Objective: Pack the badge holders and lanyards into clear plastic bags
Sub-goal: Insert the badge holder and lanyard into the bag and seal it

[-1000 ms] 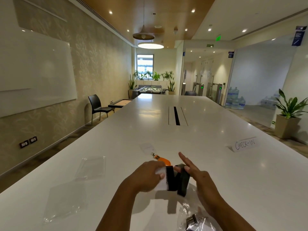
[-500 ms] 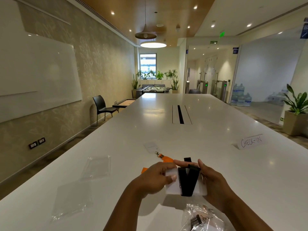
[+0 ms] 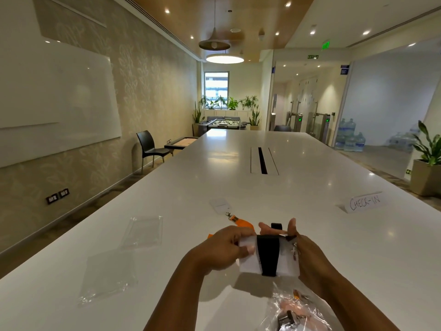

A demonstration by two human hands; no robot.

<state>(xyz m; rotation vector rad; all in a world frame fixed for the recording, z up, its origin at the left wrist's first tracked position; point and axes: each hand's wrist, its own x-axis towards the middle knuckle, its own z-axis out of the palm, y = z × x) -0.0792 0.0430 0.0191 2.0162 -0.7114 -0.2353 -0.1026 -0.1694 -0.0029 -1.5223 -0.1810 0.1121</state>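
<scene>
A white badge holder (image 3: 284, 261) with a black lanyard (image 3: 268, 254) wound around its middle is held above the white table (image 3: 310, 187). My left hand (image 3: 226, 249) pinches its left edge. My right hand (image 3: 307, 254) grips its right edge, where a metal clip hangs. Behind the hands, an orange lanyard (image 3: 241, 222) lies clipped to a second badge holder (image 3: 220, 205). Two flat clear plastic bags (image 3: 143, 231) (image 3: 107, 275) lie to the left. A filled, crumpled clear bag (image 3: 293, 311) sits in front of me.
A folded paper sign reading CHECK-IN (image 3: 364, 201) stands on the table to the right. A cable slot (image 3: 262, 161) runs along the table's middle. A black chair (image 3: 150, 149) stands by the left wall and a potted plant (image 3: 427, 168) at the right.
The black lanyard has gone from loose folds held beside the badge holder to a band wound flat around it. Both hands now hold the holder by its opposite edges.
</scene>
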